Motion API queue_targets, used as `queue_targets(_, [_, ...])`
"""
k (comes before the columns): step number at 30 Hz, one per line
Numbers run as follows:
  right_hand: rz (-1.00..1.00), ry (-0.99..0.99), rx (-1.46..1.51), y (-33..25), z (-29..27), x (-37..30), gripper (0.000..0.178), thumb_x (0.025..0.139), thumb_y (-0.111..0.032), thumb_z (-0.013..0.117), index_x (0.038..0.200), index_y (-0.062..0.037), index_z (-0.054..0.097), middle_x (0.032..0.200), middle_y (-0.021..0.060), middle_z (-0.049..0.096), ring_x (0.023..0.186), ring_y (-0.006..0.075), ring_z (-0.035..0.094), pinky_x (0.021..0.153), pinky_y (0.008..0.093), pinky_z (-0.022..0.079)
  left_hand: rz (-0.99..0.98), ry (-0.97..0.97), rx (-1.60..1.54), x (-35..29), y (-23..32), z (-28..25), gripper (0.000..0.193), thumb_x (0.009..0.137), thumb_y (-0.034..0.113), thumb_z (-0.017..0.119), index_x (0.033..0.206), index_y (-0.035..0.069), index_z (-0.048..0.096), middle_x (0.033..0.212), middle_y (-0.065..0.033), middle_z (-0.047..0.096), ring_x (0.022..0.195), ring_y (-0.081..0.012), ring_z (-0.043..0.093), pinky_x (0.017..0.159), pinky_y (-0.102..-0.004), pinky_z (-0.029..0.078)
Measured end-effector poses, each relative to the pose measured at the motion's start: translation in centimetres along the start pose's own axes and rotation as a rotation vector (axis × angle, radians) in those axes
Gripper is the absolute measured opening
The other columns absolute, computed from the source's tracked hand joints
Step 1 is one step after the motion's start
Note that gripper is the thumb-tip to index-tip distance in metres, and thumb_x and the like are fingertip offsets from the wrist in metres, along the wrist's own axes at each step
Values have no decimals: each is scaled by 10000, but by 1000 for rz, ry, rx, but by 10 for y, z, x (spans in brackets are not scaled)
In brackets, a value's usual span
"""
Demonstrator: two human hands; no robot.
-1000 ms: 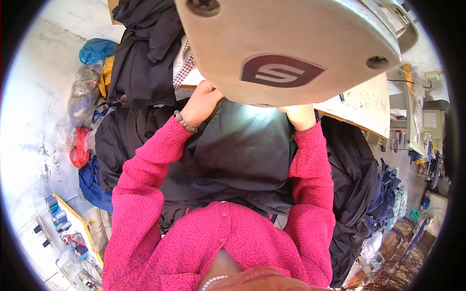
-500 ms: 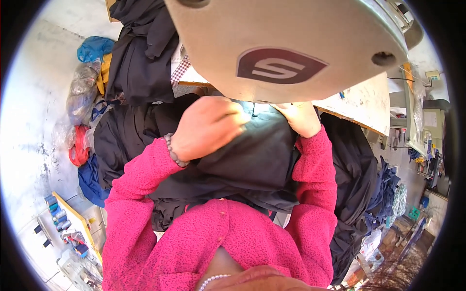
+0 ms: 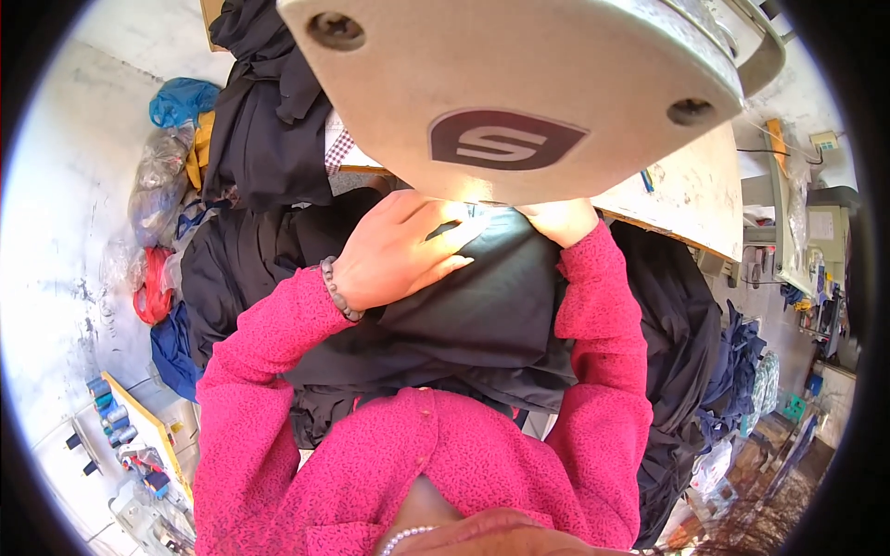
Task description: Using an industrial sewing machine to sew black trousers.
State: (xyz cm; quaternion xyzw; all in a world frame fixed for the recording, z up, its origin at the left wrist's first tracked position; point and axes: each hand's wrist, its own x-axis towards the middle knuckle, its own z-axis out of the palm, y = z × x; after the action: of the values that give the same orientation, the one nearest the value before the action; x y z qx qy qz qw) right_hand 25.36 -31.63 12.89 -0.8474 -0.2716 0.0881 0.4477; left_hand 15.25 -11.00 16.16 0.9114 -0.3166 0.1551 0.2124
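Observation:
A black garment point(image 3: 482, 306) lies across my lap and runs up under the pale head of a sewing machine point(image 3: 371, 102). My left hand point(image 3: 394, 252), with a beaded bracelet point(image 3: 338, 287) at its wrist, rests on the cloth left of the lit sewing spot, fingers stretched and apart. On the other side, my right hand point(image 3: 561, 221) is at the garment's upper edge, its thumb on the cloth; the machine head hides the other fingers. The needle area is hidden too, with bright light spilling out below the head.
More dark cloth point(image 3: 264, 130) hangs over the worktable at the far left. The table's worn edge point(image 3: 681, 208) extends to the right. Plastic bags point(image 3: 158, 185) line the left wall, above thread spools point(image 3: 111, 408). Dark garments point(image 3: 672, 343) are heaped at my right.
My left hand has gone from curled fingers to spread ones on the cloth. A belt loop on the garment's waistband, visible before, is now out of sight. The machine head sits further left in view.

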Motion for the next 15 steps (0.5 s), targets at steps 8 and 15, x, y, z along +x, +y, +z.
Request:
queue_targets(8, [-155,147,-107,24,7,8,148,688,-154,553,773,-52,618,724,173,610,716,372,595,626,420,469,34,-28,-14,-5,-12,-5,353,719,198,676,1034,68,583,1122,-68,553,988,-243,528,835,-361,438])
queue_targets(15, [-172,162,-78,30,13,10,141,701,-145,537,769,-32,584,705,181,596,697,376,589,598,429,461,3,-56,30,-2,-11,-3,413,694,215,686,1073,80,591,1087,-64,559,1016,-267,519,857,-383,430])
